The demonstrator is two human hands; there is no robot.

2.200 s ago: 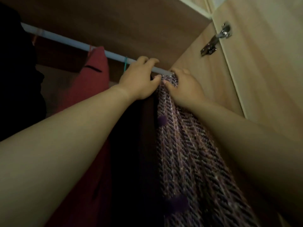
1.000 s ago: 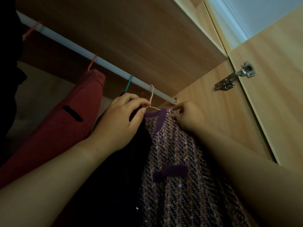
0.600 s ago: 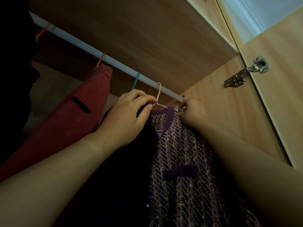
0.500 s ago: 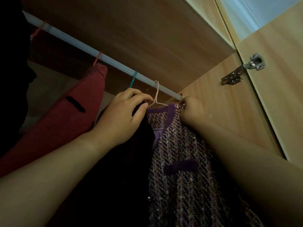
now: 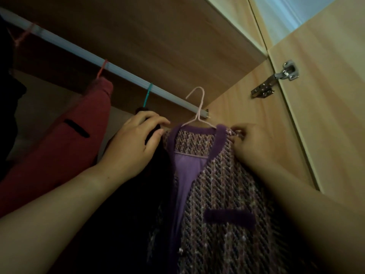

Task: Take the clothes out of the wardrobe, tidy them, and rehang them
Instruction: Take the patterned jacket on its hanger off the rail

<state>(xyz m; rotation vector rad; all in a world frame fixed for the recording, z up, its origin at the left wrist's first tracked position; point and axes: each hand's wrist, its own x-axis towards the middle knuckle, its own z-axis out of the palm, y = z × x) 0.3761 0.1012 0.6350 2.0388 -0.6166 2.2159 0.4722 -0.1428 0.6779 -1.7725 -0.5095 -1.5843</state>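
Both hands were up high. The left hand (image 5: 136,143) was curled, seemingly gripping one shadowed shoulder of the tweed jacket (image 5: 221,186), while the right hand (image 5: 250,145) pinched the other. The jacket sat on its pink hanger (image 5: 198,111), with the hook raised by the right end of the rail (image 5: 118,70).

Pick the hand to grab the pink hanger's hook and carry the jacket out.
Probably left. The left hand sits beside the hanger hook with room around it; the right hand pinches the jacket shoulder next to the wardrobe wall.
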